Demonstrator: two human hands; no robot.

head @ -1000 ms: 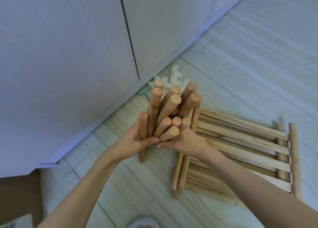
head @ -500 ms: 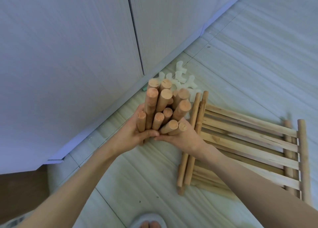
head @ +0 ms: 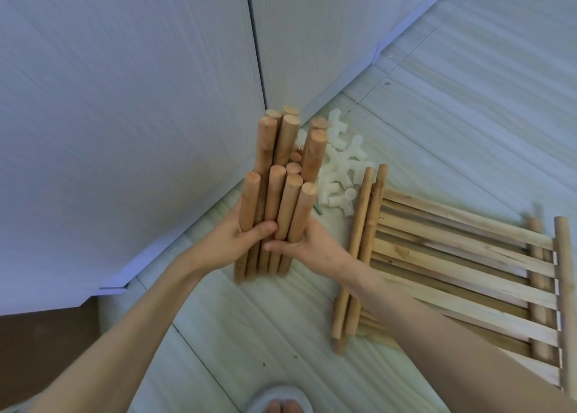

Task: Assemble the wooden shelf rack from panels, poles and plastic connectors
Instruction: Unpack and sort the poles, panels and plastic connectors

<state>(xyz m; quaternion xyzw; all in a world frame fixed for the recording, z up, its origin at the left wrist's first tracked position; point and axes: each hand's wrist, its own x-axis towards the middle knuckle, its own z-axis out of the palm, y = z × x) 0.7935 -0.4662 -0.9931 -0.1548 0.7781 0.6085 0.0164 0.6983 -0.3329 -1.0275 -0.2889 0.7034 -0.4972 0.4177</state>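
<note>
— While the poles are gathered upright, how are they held?
— They are clasped from both sides: the left hand is curled round the near ones, and the right hand is wrapped under the rest, their lower ends close to the floor.
— Which step is judged in hand?
— Sorting, before any joining. A single pole must next be freed and matched to the plastic connectors heaped just behind, beside the slatted panels.
</note>
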